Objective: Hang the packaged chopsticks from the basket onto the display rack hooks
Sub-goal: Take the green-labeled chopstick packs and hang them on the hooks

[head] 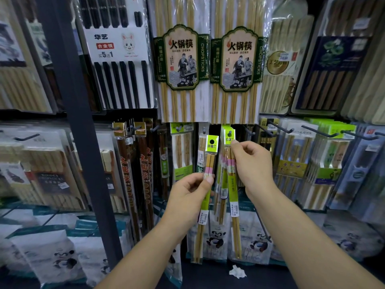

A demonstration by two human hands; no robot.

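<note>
The left hand (191, 190) pinches a narrow chopstick pack (210, 161) between thumb and curled fingers, holding it upright in front of the display rack. Its green header card, with the punched hole, is free of any hook. Just beside it, the right hand (252, 161) pinches the top of a matching hung pack (231, 184) that hangs from a hook (229, 133) along with others behind it. Two large hot-pot chopstick packs (181, 59) hang above, and a crumpled white scrap (237, 271) lies below.
</note>
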